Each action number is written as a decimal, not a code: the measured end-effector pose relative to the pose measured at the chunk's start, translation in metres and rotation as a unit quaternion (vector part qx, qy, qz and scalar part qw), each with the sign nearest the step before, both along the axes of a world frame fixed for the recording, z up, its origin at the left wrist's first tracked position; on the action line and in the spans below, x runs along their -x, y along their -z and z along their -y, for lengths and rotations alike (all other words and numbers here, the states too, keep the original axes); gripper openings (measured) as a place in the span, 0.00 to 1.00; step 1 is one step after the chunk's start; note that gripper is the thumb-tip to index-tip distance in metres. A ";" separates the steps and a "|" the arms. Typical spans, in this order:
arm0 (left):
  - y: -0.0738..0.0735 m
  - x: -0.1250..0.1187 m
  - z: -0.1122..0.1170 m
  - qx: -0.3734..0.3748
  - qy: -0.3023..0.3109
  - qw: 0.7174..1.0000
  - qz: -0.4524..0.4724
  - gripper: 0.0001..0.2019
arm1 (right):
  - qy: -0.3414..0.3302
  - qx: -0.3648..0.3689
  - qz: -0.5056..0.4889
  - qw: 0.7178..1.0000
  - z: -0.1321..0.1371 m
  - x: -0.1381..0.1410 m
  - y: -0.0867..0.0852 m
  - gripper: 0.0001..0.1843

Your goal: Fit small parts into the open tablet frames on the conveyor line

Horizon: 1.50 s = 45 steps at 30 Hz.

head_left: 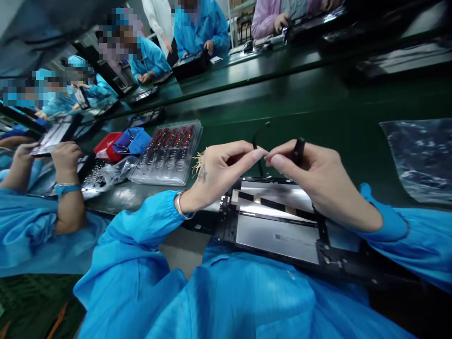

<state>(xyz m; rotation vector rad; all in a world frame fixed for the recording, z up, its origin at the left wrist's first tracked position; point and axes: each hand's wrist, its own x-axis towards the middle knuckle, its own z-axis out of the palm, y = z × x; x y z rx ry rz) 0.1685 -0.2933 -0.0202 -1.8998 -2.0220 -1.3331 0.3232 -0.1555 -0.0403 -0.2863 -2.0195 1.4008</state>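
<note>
Beneath the right hand (pixel 323 176) more than the left hand (pixel 219 167), an opened device chassis (pixel 278 238) runs left to right. The left pinches a black strip (pixel 255 135) between them; whether the right grips it is unclear

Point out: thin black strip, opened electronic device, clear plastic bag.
Thin black strip (pixel 254 136), head view: upper curve.
Opened electronic device (pixel 275 235), head view: lower silver panel.
Clear plastic bag (pixel 422 160), head view: visible middle.
</note>
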 end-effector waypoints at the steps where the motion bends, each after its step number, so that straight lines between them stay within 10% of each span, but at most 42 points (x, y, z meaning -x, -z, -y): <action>1: -0.001 -0.001 -0.001 0.012 -0.002 0.999 0.047 0.19 | -0.017 -0.002 0.011 1.000 -0.001 0.001 0.001 0.14; 7: 0.003 -0.005 -0.003 0.026 0.017 0.990 0.140 0.19 | 0.001 -0.028 -0.008 1.000 -0.001 -0.001 0.008 0.10; 15: 0.014 0.018 0.019 0.184 0.073 0.980 -0.007 0.17 | 0.025 -0.173 0.101 0.979 -0.030 -0.039 -0.004 0.12; 22: 0.019 0.029 0.010 0.176 0.109 0.977 -0.053 0.15 | -0.103 -0.215 0.197 0.951 -0.060 -0.058 0.004 0.20; 36: 0.047 0.030 -0.011 0.171 0.253 0.945 -0.122 0.12 | -0.061 -0.241 0.271 0.930 -0.075 -0.061 0.015 0.17; 45: 0.037 0.018 -0.015 0.240 0.269 0.909 -0.207 0.15 | -0.059 -0.261 0.404 0.875 -0.069 -0.057 0.002 0.21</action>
